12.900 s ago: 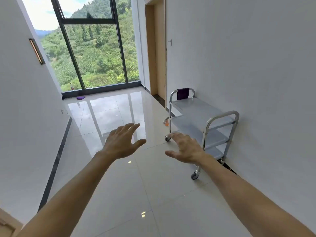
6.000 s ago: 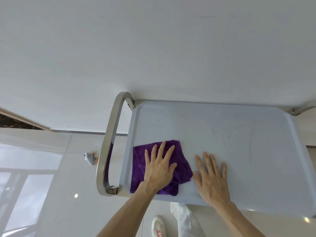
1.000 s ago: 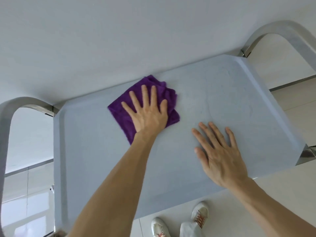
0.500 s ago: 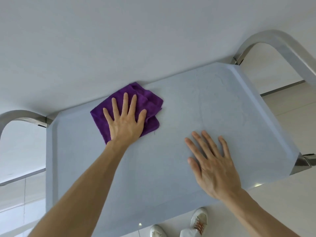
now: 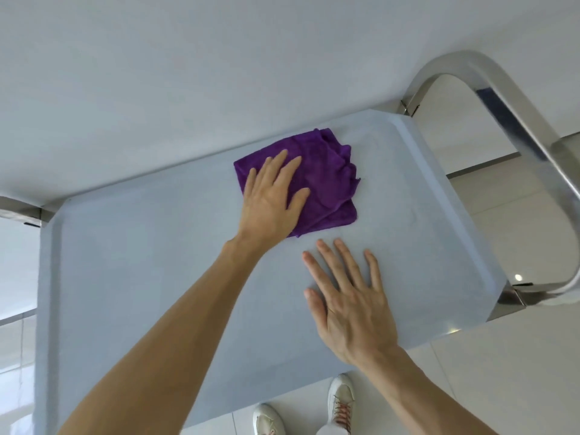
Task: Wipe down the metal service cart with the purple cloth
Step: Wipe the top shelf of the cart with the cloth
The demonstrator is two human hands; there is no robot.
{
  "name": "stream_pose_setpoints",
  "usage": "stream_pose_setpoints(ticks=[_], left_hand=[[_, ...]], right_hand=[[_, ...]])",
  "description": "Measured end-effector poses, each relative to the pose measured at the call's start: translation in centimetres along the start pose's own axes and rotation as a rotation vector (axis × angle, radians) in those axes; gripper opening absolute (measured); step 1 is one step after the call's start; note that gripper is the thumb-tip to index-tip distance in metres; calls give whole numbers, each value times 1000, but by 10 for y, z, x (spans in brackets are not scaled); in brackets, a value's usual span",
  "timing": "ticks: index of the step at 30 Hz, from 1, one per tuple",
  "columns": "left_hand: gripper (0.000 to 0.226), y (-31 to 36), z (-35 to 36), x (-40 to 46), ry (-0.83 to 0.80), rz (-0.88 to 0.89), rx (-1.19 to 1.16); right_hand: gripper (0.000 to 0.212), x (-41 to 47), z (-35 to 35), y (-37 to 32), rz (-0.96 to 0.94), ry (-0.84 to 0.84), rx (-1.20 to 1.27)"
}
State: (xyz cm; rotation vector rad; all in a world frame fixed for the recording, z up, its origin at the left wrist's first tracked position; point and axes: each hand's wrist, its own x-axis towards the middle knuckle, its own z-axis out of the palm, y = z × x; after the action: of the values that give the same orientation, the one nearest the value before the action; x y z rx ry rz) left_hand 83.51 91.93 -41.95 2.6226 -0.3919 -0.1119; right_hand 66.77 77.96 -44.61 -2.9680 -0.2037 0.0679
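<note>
Left hand (image 5: 271, 200) flat, palm down, arm outstretched; right hand (image 5: 351, 304) flat too (fingers spread, no grip).

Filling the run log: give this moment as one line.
step: wiping cart top | left hand: flat on cloth | right hand: flat on cart top | cloth: far right

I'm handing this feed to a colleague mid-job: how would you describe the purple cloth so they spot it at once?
Find the pale grey top tray of the metal service cart standing against the white wall. Towards its far right part, near the curved steel handle, lies a folded purple cloth under the flat left hand. It is the only purple thing there; the right hand rests on bare tray.
</note>
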Motion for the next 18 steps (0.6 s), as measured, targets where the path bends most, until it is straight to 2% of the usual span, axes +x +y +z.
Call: stream_pose_setpoints(ticks=[2,7,11,13,16,18], left_hand=[[55,-17,-9,-30,69,-70,28],[67,-33,-1,-98,13,-277,195],[71,-34,8,-102,24,-261,307],[71,-37,10,-101,39,-261,313],[70,-39,10,-101,52,-259,308],[69,-38,9,-101,46,-262,310]], right_hand=[[55,0,0,0,-9,7,10],[54,0,-1,0,-22,37,34],[52,-1,-1,0,-48,104,39],[45,11,-10,-1,-59,161,47],[30,63,-33,-2,-54,311,140],[34,109,-46,-5,-112,329,219]])
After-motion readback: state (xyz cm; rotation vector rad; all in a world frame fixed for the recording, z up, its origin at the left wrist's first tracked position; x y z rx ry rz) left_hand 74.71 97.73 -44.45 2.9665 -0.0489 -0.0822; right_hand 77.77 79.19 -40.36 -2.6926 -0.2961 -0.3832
